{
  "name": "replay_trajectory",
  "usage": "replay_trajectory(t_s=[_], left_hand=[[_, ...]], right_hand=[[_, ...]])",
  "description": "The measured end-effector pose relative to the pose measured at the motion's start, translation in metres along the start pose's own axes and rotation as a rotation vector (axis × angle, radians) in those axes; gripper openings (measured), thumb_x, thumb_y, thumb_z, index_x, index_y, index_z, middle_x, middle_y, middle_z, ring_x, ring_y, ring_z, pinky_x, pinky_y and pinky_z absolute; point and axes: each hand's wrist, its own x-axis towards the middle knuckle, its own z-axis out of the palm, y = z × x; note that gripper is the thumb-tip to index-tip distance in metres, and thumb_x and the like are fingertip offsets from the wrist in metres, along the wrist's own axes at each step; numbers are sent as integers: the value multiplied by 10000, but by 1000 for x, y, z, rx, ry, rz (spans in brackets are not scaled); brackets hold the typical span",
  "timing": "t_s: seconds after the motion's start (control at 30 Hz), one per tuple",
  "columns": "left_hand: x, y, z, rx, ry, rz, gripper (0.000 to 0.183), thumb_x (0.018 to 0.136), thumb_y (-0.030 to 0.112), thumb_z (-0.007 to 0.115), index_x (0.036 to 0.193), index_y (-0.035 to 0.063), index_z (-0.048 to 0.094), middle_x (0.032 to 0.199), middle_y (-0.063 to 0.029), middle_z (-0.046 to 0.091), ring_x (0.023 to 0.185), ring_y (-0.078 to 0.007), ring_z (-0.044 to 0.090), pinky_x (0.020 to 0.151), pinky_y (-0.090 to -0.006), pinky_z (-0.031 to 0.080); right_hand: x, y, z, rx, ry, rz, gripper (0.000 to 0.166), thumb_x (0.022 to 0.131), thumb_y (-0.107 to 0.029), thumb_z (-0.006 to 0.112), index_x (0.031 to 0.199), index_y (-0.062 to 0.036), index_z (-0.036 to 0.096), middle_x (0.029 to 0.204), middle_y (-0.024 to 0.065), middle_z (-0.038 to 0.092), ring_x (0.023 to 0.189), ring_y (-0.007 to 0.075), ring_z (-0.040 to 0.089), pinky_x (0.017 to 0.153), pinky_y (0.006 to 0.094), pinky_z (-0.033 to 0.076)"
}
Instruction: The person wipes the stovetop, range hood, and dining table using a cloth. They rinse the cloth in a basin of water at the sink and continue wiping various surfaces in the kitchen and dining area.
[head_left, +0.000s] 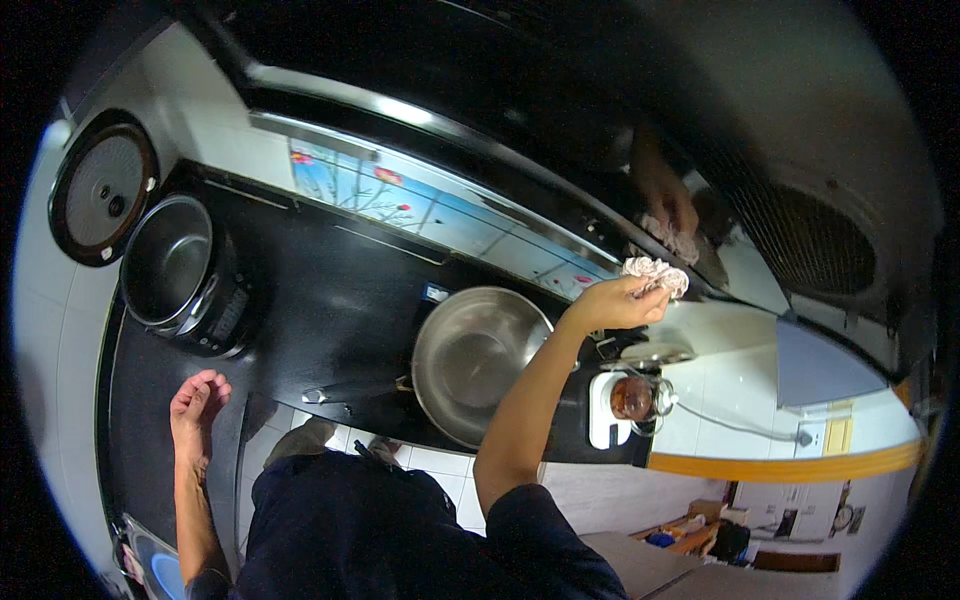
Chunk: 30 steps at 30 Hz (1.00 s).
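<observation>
My right hand (619, 304) pinches a crumpled pale pink cloth (654, 276) at the lower edge of a black glossy range hood (525, 150). The hood's dark surface mirrors that hand and cloth. Below my right forearm stands a wide stainless steel pan (476, 367) with nothing in it. My left hand (200, 405) hangs over the dark counter with its fingers loosely curled together, holding nothing. Nearest to it is an uncovered electric cooker (176, 262) with a dark inner pot. A round lid (105, 187) with a grey inner face is up beside the cooker.
To the right, a glass kettle (634, 397) with reddish-brown liquid sits on a white base (604, 409). A glass pan lid (652, 354) leans by the wall behind it. Flowered tiles (360, 176) line the wall under the hood. A blue basin (169, 574) shows at lower left.
</observation>
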Motion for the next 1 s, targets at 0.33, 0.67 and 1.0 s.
replay_trajectory(t_s=[0.33, 0.67, 1.0], left_hand=[[-10, 0, -88, -119, 173, 39, 287, 918, 236, 622, 1104, 17, 609, 1007, -82, 673, 881, -175, 652, 821, -299, 519], [-24, -17, -149, -231, 316, 22, 285, 923, 240, 615, 1117, 32, 596, 1031, -71, 657, 902, -174, 647, 831, -300, 521], [-19, -24, -168, -311, 312, 66, 326, 915, 269, 625, 1135, 30, 592, 1038, -82, 663, 900, -180, 654, 819, -296, 530]], right_hand=[[-138, -160, 14, 102, -224, -153, 568, 898, -145, 463, 1405, 80, 336, 1228, 242, 344, 1066, 324, 424, 863, 383, 426], [-269, -304, 37, 510, -456, -358, 665, 862, -31, 563, 1444, 50, 253, 1339, 238, 236, 1158, 325, 390, 966, 412, 362], [-261, -340, 15, 746, -779, -388, 647, 795, 34, 631, 1391, 28, 380, 1280, 235, 419, 1139, 355, 477, 977, 393, 394]])
